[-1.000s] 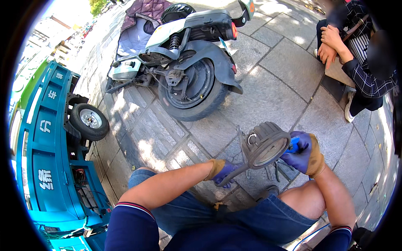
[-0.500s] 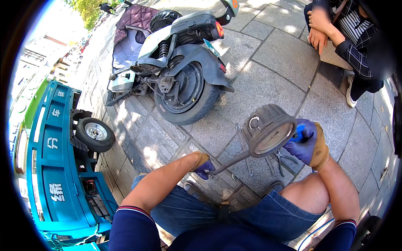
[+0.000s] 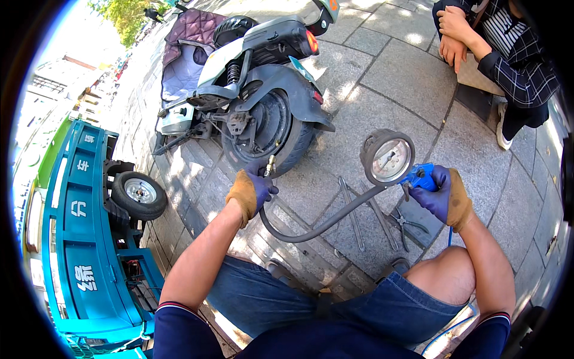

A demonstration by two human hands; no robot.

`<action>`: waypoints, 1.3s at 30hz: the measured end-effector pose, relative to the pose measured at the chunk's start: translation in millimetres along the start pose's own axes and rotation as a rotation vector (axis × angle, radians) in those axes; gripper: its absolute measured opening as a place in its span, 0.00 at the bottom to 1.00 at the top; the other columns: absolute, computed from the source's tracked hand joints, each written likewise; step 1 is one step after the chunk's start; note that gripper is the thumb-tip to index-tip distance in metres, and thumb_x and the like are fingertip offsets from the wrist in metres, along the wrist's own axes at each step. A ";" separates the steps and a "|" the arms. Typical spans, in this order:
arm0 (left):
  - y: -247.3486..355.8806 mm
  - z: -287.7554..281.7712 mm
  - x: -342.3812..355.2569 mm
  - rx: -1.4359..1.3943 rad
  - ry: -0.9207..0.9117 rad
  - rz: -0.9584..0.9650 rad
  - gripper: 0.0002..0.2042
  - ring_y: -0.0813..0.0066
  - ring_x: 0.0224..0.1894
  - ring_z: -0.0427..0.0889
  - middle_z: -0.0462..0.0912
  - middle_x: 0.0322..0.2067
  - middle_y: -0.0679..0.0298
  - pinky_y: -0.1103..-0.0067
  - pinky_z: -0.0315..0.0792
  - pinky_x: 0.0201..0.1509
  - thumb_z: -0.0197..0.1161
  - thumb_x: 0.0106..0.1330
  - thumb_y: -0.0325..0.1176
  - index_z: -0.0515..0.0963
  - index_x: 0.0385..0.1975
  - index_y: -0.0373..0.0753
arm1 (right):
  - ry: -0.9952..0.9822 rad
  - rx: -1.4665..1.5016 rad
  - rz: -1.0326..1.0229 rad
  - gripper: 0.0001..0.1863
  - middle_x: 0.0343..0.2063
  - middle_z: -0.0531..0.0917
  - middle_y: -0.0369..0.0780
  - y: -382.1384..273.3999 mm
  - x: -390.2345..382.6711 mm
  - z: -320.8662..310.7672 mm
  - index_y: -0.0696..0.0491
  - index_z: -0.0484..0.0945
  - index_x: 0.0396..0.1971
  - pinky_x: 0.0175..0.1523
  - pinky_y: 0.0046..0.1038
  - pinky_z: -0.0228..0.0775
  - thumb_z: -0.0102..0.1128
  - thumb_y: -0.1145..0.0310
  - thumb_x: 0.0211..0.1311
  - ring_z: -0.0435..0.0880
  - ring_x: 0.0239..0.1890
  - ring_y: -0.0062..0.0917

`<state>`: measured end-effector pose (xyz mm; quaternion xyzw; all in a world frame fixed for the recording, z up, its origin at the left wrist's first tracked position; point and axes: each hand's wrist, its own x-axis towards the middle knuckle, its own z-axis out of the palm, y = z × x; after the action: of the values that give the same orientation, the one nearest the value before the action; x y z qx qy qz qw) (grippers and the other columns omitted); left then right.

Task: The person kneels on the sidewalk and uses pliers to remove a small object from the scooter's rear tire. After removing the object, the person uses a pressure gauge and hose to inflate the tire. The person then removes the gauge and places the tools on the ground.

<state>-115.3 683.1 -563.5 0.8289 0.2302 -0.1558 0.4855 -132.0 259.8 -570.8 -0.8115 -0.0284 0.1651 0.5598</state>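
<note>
Pressure gauge [image 3: 387, 158], round and cased in dark rubber, is held up in front of us, right of centre, above the stone paving [image 3: 382, 78]; its pale dial is turned towards our eyes, presumably so that we can read it. Our gloved right hand [image 3: 446, 197] is closed around the blue handle [image 3: 421, 175] beside the gauge, bearing the weight while leaving the dial uncovered; we cannot tell whether any lever is pressed. A dark hose [image 3: 299, 238] hangs in a loose curve from there to our gloved left hand [image 3: 253, 189], with slack enough for the hands to stay well apart. That hand is curled around the hose end, just below a brass nozzle [image 3: 271, 164], gripping close to the tip probably for better control. Behind the nozzle is the rear tyre [image 3: 302, 146] of a scooter [image 3: 263, 75]; the two overlap in our view, but we cannot tell whether they touch. Pliers [image 3: 408, 225] and two long metal bars [image 3: 353, 216] lie near our right knee [image 3: 445, 272], handy for reaching. At upper right, another person rests crossed hands [image 3: 455, 37].
</note>
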 end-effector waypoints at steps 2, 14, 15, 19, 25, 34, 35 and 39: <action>5.4 1.4 8.1 -0.032 0.014 0.009 0.28 0.72 0.30 0.86 0.85 0.44 0.55 0.78 0.75 0.26 0.57 0.61 0.17 0.73 0.64 0.34 | 0.005 -0.007 0.021 0.04 0.20 0.79 0.29 3.9 3.7 2.4 0.55 0.85 0.33 0.28 0.21 0.67 0.69 0.71 0.60 0.72 0.23 0.09; 5.0 11.2 51.2 -0.378 0.029 -0.110 0.17 0.64 0.35 0.90 0.86 0.42 0.50 0.78 0.80 0.29 0.60 0.69 0.24 0.74 0.57 0.26 | 0.010 -0.065 0.046 0.07 0.20 0.80 0.30 8.6 7.9 5.7 0.55 0.84 0.32 0.29 0.24 0.68 0.71 0.68 0.59 0.73 0.23 0.12; 1.0 10.1 55.1 -0.461 0.008 -0.126 0.17 0.63 0.35 0.90 0.86 0.42 0.50 0.78 0.80 0.29 0.60 0.71 0.26 0.75 0.57 0.27 | 0.003 -0.020 0.052 0.07 0.21 0.80 0.30 4.5 8.5 6.7 0.54 0.85 0.33 0.29 0.24 0.68 0.71 0.68 0.60 0.73 0.23 0.12; -16.7 13.6 71.0 -0.741 0.024 -0.244 0.14 0.64 0.31 0.88 0.86 0.38 0.50 0.79 0.80 0.26 0.60 0.75 0.35 0.76 0.51 0.31 | 0.089 -0.024 0.044 0.06 0.22 0.81 0.29 8.4 10.8 5.4 0.54 0.85 0.35 0.30 0.23 0.68 0.70 0.69 0.60 0.73 0.25 0.11; -14.0 13.9 84.7 -0.687 0.054 -0.388 0.13 0.67 0.25 0.83 0.85 0.33 0.53 0.80 0.76 0.23 0.62 0.75 0.40 0.77 0.44 0.36 | 0.182 0.147 0.110 0.07 0.22 0.81 0.29 31.6 19.5 -1.3 0.55 0.85 0.34 0.31 0.21 0.68 0.70 0.68 0.61 0.74 0.25 0.11; -17.9 49.0 86.6 -0.521 0.364 -0.098 0.13 0.66 0.28 0.82 0.85 0.41 0.54 0.73 0.79 0.33 0.67 0.69 0.33 0.82 0.47 0.31 | 0.157 0.218 0.125 0.07 0.22 0.81 0.29 39.7 28.7 -2.4 0.55 0.85 0.32 0.29 0.21 0.68 0.70 0.67 0.61 0.74 0.24 0.10; -19.7 51.8 86.9 -0.511 0.386 -0.087 0.13 0.66 0.27 0.82 0.85 0.39 0.55 0.73 0.79 0.32 0.66 0.69 0.33 0.82 0.47 0.31 | 0.155 0.209 0.129 0.07 0.22 0.81 0.29 41.9 30.0 -2.5 0.54 0.85 0.32 0.29 0.21 0.67 0.70 0.67 0.61 0.74 0.24 0.10; -22.2 54.4 91.3 -0.541 0.383 -0.096 0.10 0.66 0.23 0.81 0.83 0.33 0.58 0.72 0.78 0.29 0.66 0.69 0.31 0.80 0.44 0.33 | 0.142 0.219 0.171 0.06 0.21 0.80 0.29 46.2 35.5 -2.8 0.54 0.84 0.31 0.29 0.21 0.67 0.70 0.67 0.61 0.74 0.23 0.11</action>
<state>-51.8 665.8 -650.0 0.6724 0.3890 0.0468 0.6280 -104.0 248.3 -620.6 -0.7548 0.0987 0.1567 0.6293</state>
